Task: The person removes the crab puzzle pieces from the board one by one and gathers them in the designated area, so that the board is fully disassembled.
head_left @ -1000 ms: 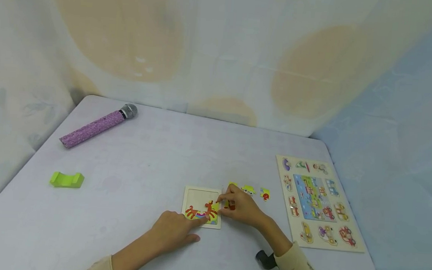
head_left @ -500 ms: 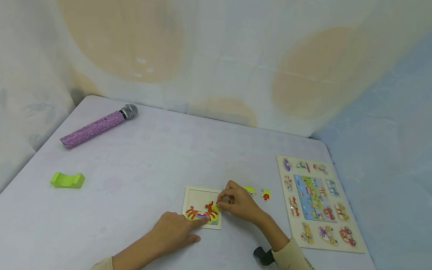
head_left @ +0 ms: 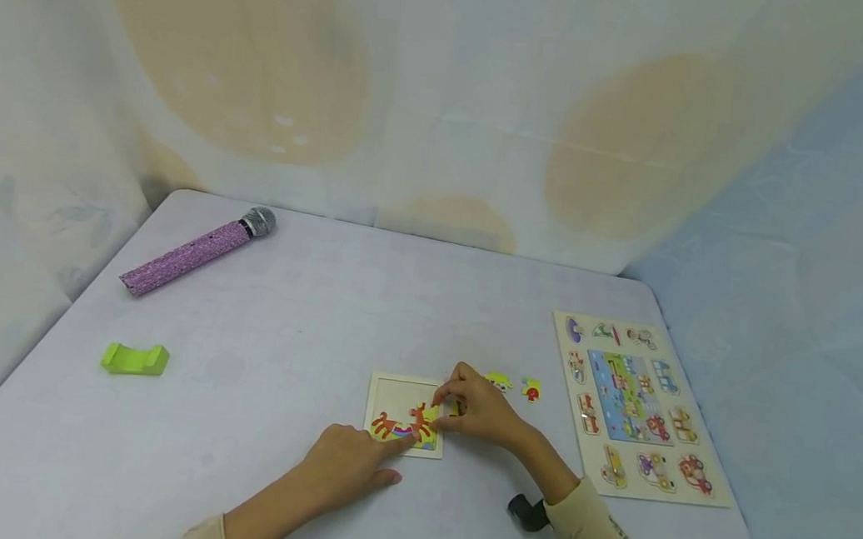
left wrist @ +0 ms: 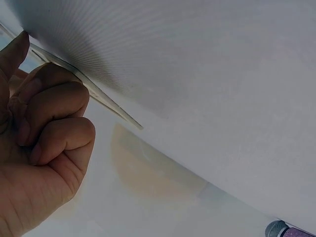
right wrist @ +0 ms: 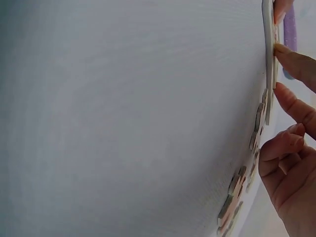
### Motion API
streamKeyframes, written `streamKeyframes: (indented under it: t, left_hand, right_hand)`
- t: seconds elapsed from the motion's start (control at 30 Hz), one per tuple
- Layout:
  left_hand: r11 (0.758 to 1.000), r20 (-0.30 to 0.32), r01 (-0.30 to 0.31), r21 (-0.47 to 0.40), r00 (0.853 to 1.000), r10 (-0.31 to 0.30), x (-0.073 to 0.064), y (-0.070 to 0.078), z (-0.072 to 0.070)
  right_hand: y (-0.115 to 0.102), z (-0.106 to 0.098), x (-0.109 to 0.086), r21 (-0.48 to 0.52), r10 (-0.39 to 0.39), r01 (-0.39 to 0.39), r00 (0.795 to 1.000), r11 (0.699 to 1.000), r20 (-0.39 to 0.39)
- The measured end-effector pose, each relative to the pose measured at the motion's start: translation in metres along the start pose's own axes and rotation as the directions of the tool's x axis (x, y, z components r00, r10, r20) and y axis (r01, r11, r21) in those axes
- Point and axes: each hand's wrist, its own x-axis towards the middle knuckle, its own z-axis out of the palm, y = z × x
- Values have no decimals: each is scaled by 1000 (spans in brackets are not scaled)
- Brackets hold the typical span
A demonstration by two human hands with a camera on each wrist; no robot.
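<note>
Wooden puzzle board (head_left: 399, 391), left hand (head_left: 346, 462) touching, right hand (head_left: 480, 405) pinching yellow piece (head_left: 431, 412)

Right of the puzzle tray (head_left: 400, 391), the right hand (head_left: 480, 406) partly hides a yellow piece (head_left: 455, 408), and a sleeve (head_left: 597, 527), its lettering (head_left: 624, 535) too small to read, covers part of a black object (head_left: 527, 512).

Upper left, one glittery purple microphone (head_left: 195, 255); left, one lime-green notched block (head_left: 134, 361). Lower centre, one square pale-wood tray (head_left: 402, 389), one left hand (head_left: 346, 457), one right hand (head_left: 480, 408) — and at least two loose yellow jigsaw pieces (head_left: 531, 389). Right, one rectangular wooden board (head_left: 631, 471) — ten cut-outs (head_left: 663, 376).
</note>
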Motion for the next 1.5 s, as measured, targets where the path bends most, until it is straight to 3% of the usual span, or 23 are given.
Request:
streamKeyframes:
  t: [0.33, 0.5, 0.7, 1.17, 1.5]
  left_hand:
    - [1000, 7, -1, 2, 1000, 1, 0, 0, 1]
    - [1000, -14, -10, 14, 1000, 10, 0, 0, 2]
    - [999, -39, -18, 29, 999, 19, -1, 0, 4]
    - [999, -69, -21, 43, 997, 24, -2, 0, 6]
    - [999, -57, -8, 52, 998, 11, -3, 2, 6]
  right_hand:
    - [-13, -1, 0, -213, -101, 91, 994, 973, -36]
    - [-24, 7, 8, -260, -60, 48, 997, 964, -41]
    - [-38, 12, 13, -368, -11, -10, 998, 930, -57]
    - [-50, 17, 16, -354, 109, -133, 990, 926, -86]
    - [-45, 23, 15, -388, 32, -79, 992, 918, -126]
